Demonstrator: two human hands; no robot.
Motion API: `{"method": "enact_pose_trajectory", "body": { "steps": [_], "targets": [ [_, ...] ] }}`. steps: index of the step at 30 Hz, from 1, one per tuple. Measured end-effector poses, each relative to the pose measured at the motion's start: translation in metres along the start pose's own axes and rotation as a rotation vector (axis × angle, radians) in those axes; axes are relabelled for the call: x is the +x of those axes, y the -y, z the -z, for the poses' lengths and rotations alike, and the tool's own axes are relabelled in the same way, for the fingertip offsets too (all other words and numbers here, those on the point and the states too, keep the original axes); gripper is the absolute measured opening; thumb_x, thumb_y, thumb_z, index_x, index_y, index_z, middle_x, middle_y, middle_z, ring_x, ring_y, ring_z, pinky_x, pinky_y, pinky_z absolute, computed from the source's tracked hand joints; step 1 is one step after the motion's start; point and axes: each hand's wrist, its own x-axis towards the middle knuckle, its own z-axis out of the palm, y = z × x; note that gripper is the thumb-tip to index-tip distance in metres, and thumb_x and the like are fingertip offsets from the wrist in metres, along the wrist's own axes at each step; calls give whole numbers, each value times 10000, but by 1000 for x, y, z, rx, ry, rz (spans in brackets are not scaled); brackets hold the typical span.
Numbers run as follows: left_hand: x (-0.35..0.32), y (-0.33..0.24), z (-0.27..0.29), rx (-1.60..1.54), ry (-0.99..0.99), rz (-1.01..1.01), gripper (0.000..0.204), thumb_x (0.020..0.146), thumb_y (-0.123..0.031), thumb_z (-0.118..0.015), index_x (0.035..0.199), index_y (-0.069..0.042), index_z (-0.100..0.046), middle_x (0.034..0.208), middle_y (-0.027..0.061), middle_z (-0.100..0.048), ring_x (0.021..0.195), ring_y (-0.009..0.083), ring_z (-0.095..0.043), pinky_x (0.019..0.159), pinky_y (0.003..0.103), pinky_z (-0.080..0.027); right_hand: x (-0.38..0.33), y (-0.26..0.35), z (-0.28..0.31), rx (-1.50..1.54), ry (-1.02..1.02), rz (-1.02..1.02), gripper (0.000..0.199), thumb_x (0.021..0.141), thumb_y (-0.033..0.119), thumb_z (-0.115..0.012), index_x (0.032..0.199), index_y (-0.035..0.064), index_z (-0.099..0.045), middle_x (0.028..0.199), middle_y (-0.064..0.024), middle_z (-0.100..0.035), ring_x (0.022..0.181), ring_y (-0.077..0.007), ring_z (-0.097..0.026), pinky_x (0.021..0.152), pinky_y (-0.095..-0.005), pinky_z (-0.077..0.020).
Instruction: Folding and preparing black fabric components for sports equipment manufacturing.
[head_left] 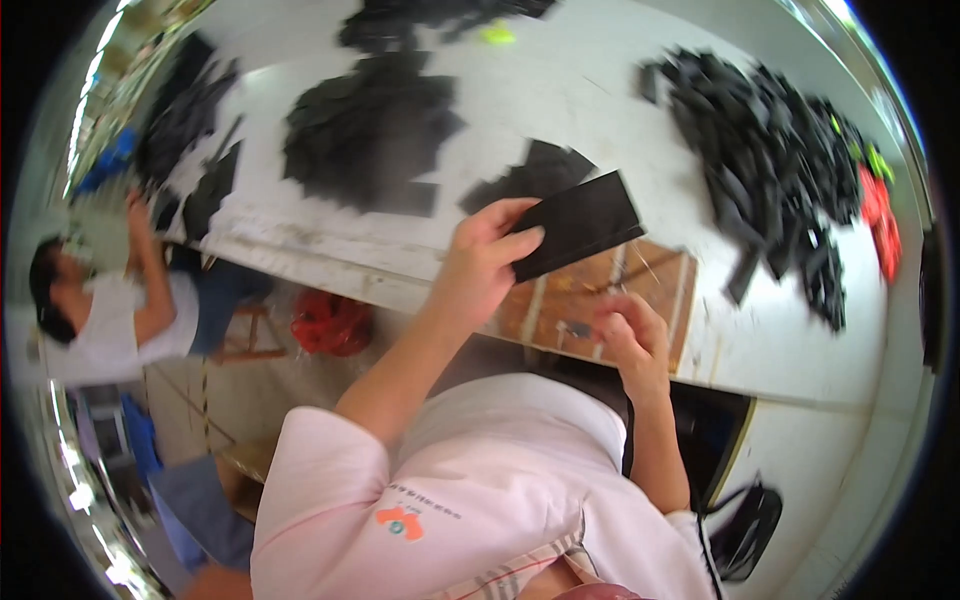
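Note:
My left hand (pixel 488 250) grips one end of a flat black rectangular piece (pixel 580 225), which looks like fabric, between thumb and fingers. It is held up over the near edge of the table, tilted with its far end to the right. Lower and to the right, my right hand (pixel 632 335) is closed, thumb against curled fingers, and does not touch the black piece. A small greyish blurred thing (pixel 577 328) shows beside its fingertips; what it is I cannot make out. Beneath both hands lies a brown board (pixel 672 300) on the table.
Piles of black pieces (pixel 365 135) lie across the white table (pixel 560 90). A heap of black strips (pixel 755 150) and red material (pixel 880 222) lie at right. At left a person (pixel 150 290) works beside a wooden stool (pixel 250 335) and red bag (pixel 330 322). A black bag (pixel 748 530) is at lower right.

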Motion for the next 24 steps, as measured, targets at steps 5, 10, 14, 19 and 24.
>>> {"method": "enact_pose_trajectory", "body": {
  "steps": [5, 10, 14, 19, 24],
  "targets": [
    [-32, 34, -3, 37, 86, 178, 310, 746, 42, -532, 1049, 12, -477, 1024, 85, -538, 942, 144, -512, 841, 271, -405, -8, 13, -11, 188, -27, 55, 196, 783, 134, -600, 920, -1, -560, 762, -4, -560, 667, -69, -504, 593, -214, -415],
    [-34, 57, -15, 109, 143, 235, 293, 748, 52, -535, 1032, -8, -489, 987, 74, -551, 887, 131, -528, 788, 260, -432, -16, 21, -4, 131, -178, 20, 115, 798, 118, -598, 818, 4, -593, 696, -11, -571, 612, -55, -494, 522, -213, -419],
    [-27, 73, -32, 317, 142, 174, 258, 762, 42, -534, 1014, 5, -492, 936, 68, -560, 798, 115, -544, 713, 240, -462, -17, 3, 11, -94, -339, 154, 132, 753, 131, -637, 758, 3, -606, 609, -39, -539, 571, -93, -483, 506, -235, -388],
    [-31, 91, -46, 568, 112, 18, 258, 762, 24, -547, 1013, 8, -491, 946, 79, -536, 868, 129, -523, 723, 240, -458, -28, -4, 31, -252, -429, 217, 134, 722, 123, -657, 765, 4, -613, 602, -62, -531, 533, -142, -472, 491, -250, -373],
    [-32, 94, -58, 802, 204, -150, 234, 818, -42, -538, 1036, 9, -468, 912, 52, -521, 824, 91, -494, 741, 205, -409, -38, -3, 42, -446, -573, 284, 130, 673, 92, -688, 721, 10, -600, 577, -65, -504, 504, -171, -451, 454, -282, -364]
  ]
}}
